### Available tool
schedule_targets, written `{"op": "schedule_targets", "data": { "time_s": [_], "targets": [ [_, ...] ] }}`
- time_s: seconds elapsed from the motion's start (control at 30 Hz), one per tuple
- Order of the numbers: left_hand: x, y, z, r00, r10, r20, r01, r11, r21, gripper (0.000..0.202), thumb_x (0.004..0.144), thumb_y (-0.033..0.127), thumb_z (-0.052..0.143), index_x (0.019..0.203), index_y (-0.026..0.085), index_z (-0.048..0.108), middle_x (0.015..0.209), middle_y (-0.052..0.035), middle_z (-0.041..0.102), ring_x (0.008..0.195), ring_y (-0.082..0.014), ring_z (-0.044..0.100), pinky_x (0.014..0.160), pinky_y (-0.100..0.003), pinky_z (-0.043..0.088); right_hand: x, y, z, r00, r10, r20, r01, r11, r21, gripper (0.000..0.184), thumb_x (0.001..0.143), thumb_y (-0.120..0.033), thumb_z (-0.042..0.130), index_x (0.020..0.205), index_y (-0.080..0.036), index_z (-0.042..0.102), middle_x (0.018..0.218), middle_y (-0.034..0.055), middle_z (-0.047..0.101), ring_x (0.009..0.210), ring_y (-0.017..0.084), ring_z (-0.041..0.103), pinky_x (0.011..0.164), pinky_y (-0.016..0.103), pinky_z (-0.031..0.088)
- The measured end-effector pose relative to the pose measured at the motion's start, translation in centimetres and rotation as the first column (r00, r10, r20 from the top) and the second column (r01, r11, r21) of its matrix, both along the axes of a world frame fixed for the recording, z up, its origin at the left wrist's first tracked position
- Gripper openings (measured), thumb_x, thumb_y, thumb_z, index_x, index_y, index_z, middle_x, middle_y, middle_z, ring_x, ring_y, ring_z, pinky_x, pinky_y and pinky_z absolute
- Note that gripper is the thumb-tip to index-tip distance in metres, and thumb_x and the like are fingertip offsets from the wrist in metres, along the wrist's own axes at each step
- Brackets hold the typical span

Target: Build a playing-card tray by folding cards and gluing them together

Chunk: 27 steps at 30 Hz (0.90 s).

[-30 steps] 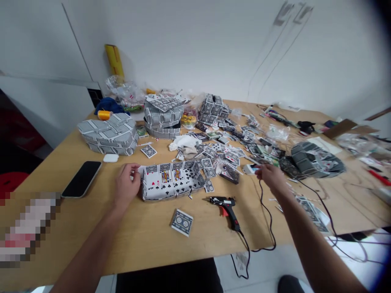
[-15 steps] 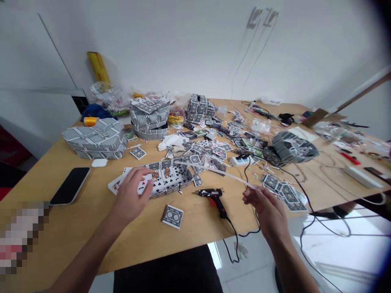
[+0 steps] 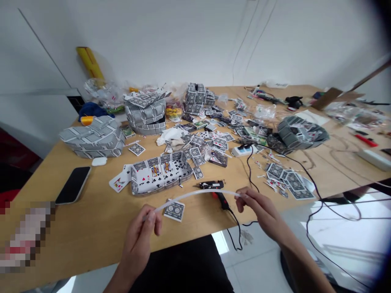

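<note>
The left hand [image 3: 141, 232] and right hand [image 3: 258, 207] pinch opposite ends of a bowed white plastic strip [image 3: 195, 194], held over the wooden tabletop [image 3: 91, 228] just above a hot glue gun [image 3: 211, 185], beside a playing-card tray [image 3: 161, 175], with a white wall [image 3: 183, 40] behind.

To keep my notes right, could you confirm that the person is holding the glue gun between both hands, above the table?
No, the head view shows the left hand and right hand holding a bent white strip between them, above the table; the glue gun lies on the table.
</note>
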State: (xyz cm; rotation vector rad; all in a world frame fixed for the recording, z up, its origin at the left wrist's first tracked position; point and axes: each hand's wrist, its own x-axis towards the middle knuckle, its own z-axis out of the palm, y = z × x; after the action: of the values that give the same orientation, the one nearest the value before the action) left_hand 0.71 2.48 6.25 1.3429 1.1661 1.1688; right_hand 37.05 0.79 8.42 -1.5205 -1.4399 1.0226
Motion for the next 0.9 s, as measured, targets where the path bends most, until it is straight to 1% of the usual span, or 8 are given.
{"op": "schedule_targets", "data": {
  "time_s": [0.13, 0.27, 0.37, 0.5, 0.57, 0.67, 0.8, 0.9],
  "targets": [
    [0.0, -2.3, -2.8, 0.995, 0.069, 0.068, -0.057, 0.985, -0.164, 0.056, 0.103, 0.06, 0.06, 0.064, 0.022, 0.049, 0.061, 0.002, 0.044, 0.057, -0.0137, 0.042, 0.055, -0.027, 0.038, -0.5, -0.1, 1.7, 0.944, 0.277, 0.181, -0.228, 0.94, -0.253, 0.049, 0.111, -0.059, 0.047, 0.086, -0.02, 0.064, 0.077, 0.0017, 0.063, 0.073, 0.017, 0.057, 0.069, 0.03, 0.044],
    [1.5, -6.8, -6.9, 0.982, 0.184, -0.049, -0.191, 0.951, -0.242, 0.045, 0.093, 0.065, 0.072, 0.1, 0.021, 0.078, 0.1, -0.0085, 0.075, 0.094, -0.0262, 0.067, 0.085, -0.035, 0.055, -4.5, -0.7, 1.8, 0.752, 0.639, -0.163, -0.62, 0.6, -0.506, 0.041, 0.107, -0.057, 0.055, 0.097, -0.019, 0.067, 0.065, -0.0036, 0.057, 0.062, 0.012, 0.054, 0.06, 0.024, 0.043],
    [2.8, -10.8, -10.4, 1.0, -0.026, -0.014, 0.022, 0.961, -0.276, 0.045, 0.086, 0.065, 0.078, 0.11, 0.027, 0.079, 0.112, -0.0126, 0.075, 0.104, -0.0322, 0.067, 0.092, -0.041, 0.056, -9.4, -2.6, -1.2, 0.622, 0.716, -0.317, -0.766, 0.475, -0.432, 0.034, 0.095, -0.05, 0.066, 0.08, -0.02, 0.066, 0.064, -0.0045, 0.055, 0.057, 0.009, 0.047, 0.052, 0.019, 0.036],
    [3.8, -13.8, -14.9, 0.937, -0.321, 0.139, 0.35, 0.852, -0.389, 0.066, 0.074, 0.091, 0.069, 0.067, 0.025, 0.063, 0.074, -0.0096, 0.059, 0.077, -0.0268, 0.057, 0.074, -0.042, 0.05, -14.2, -6.2, -8.0, 0.71, 0.508, -0.487, -0.637, 0.171, -0.751, 0.037, 0.055, -0.045, 0.09, 0.067, -0.026, 0.061, 0.048, -0.009, 0.053, 0.039, 0.012, 0.047, 0.036, 0.021, 0.035],
    [3.7, -13.8, -16.5, 0.936, -0.229, 0.266, 0.335, 0.813, -0.477, 0.078, 0.067, 0.1, 0.063, 0.06, 0.023, 0.051, 0.065, -0.0047, 0.048, 0.065, -0.0205, 0.049, 0.063, -0.037, 0.043, -15.0, -7.6, -10.5, 0.744, 0.455, -0.489, -0.571, 0.054, -0.819, 0.033, 0.055, -0.046, 0.087, 0.059, -0.027, 0.06, 0.042, -0.0086, 0.051, 0.034, 0.013, 0.043, 0.032, 0.022, 0.035],
    [2.8, -12.1, -17.3, 0.812, -0.065, 0.581, 0.481, 0.639, -0.6, 0.085, 0.071, 0.099, 0.06, 0.053, 0.024, 0.025, 0.044, 0.0054, 0.019, 0.042, -0.0095, 0.021, 0.045, -0.029, 0.022, -15.1, -8.5, -11.6, 0.79, 0.413, -0.454, -0.537, 0.107, -0.837, 0.038, 0.067, -0.054, 0.079, 0.053, -0.027, 0.056, 0.038, -0.0079, 0.046, 0.03, 0.012, 0.036, 0.029, 0.021, 0.03],
    [1.0, -8.9, -15.5, 0.499, -0.156, 0.853, 0.797, 0.469, -0.38, 0.084, 0.077, 0.085, 0.067, 0.05, 0.024, 0.016, 0.039, 0.0094, 0.006, 0.034, -0.005, 0.005, 0.04, -0.026, 0.006, -13.9, -7.5, -8.0, 0.759, 0.348, -0.55, -0.638, 0.228, -0.736, 0.044, 0.069, -0.06, 0.085, 0.06, -0.026, 0.058, 0.042, -0.0078, 0.046, 0.035, 0.011, 0.038, 0.032, 0.021, 0.029],
    [1.4, -7.6, -13.5, 0.435, -0.258, 0.863, 0.872, 0.358, -0.333, 0.073, 0.074, 0.062, 0.083, 0.048, 0.023, 0.026, 0.041, 0.0097, 0.017, 0.034, -0.0038, 0.012, 0.042, -0.026, 0.007, -11.3, -5.3, -4.1, 0.756, 0.37, -0.54, -0.648, 0.541, -0.536, 0.039, 0.085, -0.059, 0.081, 0.075, -0.024, 0.066, 0.047, -0.0096, 0.036, 0.041, 0.008, 0.029, 0.038, 0.021, 0.019]
  ]
}}
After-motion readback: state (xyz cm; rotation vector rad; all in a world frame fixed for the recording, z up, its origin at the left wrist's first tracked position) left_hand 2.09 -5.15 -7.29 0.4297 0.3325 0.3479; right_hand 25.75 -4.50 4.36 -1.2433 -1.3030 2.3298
